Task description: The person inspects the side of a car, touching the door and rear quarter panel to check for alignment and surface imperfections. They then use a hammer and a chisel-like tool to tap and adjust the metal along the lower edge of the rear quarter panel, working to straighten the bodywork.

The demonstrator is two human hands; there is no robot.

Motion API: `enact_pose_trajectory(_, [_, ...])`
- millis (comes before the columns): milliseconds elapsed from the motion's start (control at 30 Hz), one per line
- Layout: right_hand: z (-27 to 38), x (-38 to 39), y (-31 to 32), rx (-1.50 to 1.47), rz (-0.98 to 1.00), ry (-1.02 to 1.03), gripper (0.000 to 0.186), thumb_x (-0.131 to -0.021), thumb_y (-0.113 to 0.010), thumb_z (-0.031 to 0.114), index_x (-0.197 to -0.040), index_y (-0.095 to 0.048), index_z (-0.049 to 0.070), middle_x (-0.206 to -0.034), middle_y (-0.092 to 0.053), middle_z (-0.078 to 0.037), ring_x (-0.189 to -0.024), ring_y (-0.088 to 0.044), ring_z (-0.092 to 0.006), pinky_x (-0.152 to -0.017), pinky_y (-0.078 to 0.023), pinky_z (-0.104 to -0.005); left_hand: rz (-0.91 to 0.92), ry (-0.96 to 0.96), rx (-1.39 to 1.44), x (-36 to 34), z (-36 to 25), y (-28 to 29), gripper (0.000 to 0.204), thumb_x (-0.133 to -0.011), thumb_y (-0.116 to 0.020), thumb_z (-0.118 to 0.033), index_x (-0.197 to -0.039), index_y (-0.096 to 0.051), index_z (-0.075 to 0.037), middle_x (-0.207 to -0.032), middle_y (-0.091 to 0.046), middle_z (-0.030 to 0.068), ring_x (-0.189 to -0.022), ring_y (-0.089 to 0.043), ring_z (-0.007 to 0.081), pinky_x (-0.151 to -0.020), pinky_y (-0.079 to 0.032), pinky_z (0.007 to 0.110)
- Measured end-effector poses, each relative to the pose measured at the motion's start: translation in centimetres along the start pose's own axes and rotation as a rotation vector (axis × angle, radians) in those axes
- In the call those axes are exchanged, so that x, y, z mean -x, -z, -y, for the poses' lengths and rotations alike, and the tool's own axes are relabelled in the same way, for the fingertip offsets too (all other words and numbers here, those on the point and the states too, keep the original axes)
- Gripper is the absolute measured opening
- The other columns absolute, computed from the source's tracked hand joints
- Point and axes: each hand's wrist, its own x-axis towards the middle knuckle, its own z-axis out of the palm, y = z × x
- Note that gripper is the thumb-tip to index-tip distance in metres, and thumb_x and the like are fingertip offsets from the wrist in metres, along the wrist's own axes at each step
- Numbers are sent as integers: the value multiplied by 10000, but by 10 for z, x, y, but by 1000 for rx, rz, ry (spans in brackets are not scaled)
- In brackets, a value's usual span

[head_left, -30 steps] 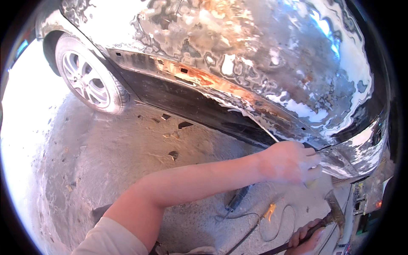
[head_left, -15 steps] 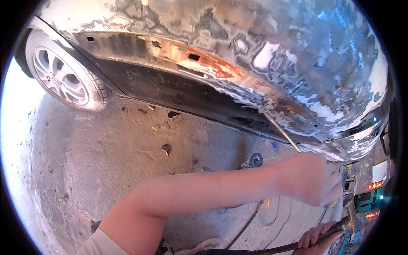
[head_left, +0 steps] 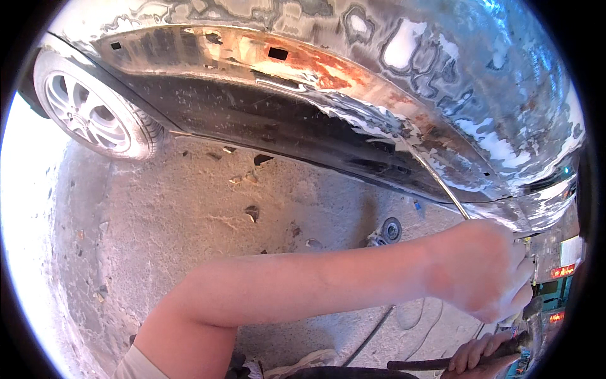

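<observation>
My left hand (head_left: 483,271) is closed in a fist around a thin metal rod (head_left: 439,180). The rod slants up and left from the fist to the lower seam of a car body panel (head_left: 379,79), where its tip meets ragged metal. Below that fist, my right hand (head_left: 476,354) wraps round the dark handle of a hammer (head_left: 410,364). The hammer's head is at the right, close to the left fist; part of it is blurred. The panel is bare and patchy, with sanded rings, white filler spots and brown rust along its lower strip.
A silver-spoked wheel (head_left: 88,117) stands at the left, beside the dark underside of the car (head_left: 252,120). On the rough concrete floor (head_left: 170,208) lie broken fragments, a round disc-like tool (head_left: 391,230), a small blue piece (head_left: 417,205) and a cable (head_left: 372,335).
The left fist and rod appear slightly further right, while the panel has shifted up in view. The hammer has moved slightly right, and the end of its handle now shows.
</observation>
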Motion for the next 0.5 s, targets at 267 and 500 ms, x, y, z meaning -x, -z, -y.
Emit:
enact_pose_trajectory(267, [-5,4,8,-10,56,-62,611,-820,-524,712,-989,-566,127,-662,-462,10,-444,-388,-130,-357,-280,-260,15,-26,-27,4,5,1,184,-602,-606,-199,-635,-542,-29,-601,-459,30,-544,-515,191,-401,-396,321])
enact_pose_trajectory(500, [-10,7,12,-32,-29,89,602,-828,-482,739,-924,-603,158,-611,-432,34,-451,-392,-124,-360,-262,-260,36,39,-73,0,3,10,169,-644,-572,-215,-651,-516,-56,-627,-424,25,-564,-483,172,-447,-389,307])
